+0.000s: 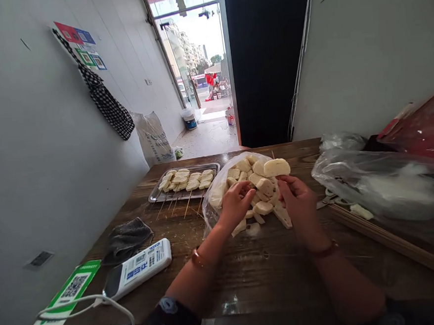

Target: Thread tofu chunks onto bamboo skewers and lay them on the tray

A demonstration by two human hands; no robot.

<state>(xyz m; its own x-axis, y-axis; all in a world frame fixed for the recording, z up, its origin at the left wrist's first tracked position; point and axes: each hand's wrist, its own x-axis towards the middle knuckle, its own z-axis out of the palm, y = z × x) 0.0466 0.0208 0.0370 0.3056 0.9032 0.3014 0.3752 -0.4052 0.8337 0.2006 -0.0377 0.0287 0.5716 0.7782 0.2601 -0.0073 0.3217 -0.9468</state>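
Observation:
My right hand [296,194] is closed on a thin wooden skewer [273,154], held upright. One pale slice of steamed bun [277,167] is threaded on it, above my fingers. My left hand [237,200] hovers at the near left side of a heap of bun slices [264,207], thumb and forefinger apart, with no slice visible between them. The heap spills from a clear plastic bag [210,210] onto the table. Left of it, a metal tray [154,197] holds several skewered slices [181,180], their sticks pointing toward me.
On the wooden table [247,274] lie a dark cloth [127,236], a white power bank [138,268] with a cable and a green QR card [68,294] at left. A skewer bundle [389,234], scissors [325,199] and plastic bags [385,180] lie at right.

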